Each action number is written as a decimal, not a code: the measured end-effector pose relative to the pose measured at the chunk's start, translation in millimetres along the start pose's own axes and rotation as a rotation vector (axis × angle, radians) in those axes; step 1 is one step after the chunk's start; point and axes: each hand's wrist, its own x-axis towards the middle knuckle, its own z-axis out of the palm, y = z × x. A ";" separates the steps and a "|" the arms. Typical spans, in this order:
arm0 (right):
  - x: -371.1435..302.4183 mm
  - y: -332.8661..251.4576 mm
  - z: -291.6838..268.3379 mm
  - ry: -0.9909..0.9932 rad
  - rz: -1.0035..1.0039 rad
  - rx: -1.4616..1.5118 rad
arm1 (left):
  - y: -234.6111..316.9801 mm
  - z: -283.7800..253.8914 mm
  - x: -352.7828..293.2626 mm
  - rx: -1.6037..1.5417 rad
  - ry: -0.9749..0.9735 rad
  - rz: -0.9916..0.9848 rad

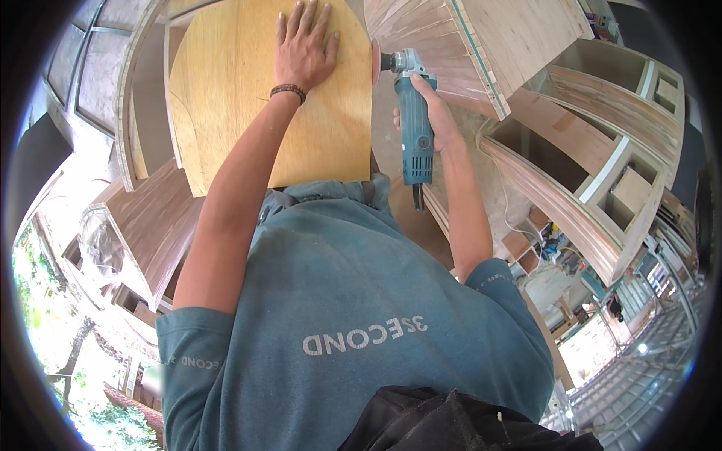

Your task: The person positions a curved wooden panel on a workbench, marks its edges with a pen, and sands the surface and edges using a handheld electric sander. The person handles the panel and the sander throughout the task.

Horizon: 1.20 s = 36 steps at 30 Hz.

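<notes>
A yellowish wooden panel (226,98) with a rounded far left corner lies in front of my body. Flat on its upper part rests my left hand (304,49), fingers stretched out and a beaded bracelet at the wrist. My right hand (440,113) is wrapped around the body of a teal angle grinder (416,139), held upright in the picture with its cord end toward me. The grinder's reddish disc (376,62) stands edge-on at the panel's right edge, touching it or very close. Part of my right hand's fingers are hidden behind the tool.
Unfinished wooden cabinets (594,150) with open compartments stand on the right. A large wooden piece (429,45) is just beyond the grinder. Another cabinet (147,225) stands at the left, partly wrapped in clear plastic (101,237). A pale cord (504,203) trails over the floor at right.
</notes>
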 end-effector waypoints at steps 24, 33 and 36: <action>-4.1 11.9 1.7 0.021 0.005 0.010 | -1.3 3.5 -2.0 0.073 0.113 0.041; -13.2 18.2 2.1 0.029 -0.002 -0.007 | -0.6 -2.7 -0.3 -0.025 0.021 0.009; -11.8 24.3 -1.4 0.028 -0.003 -0.011 | -0.8 -2.4 0.0 -0.018 0.027 0.018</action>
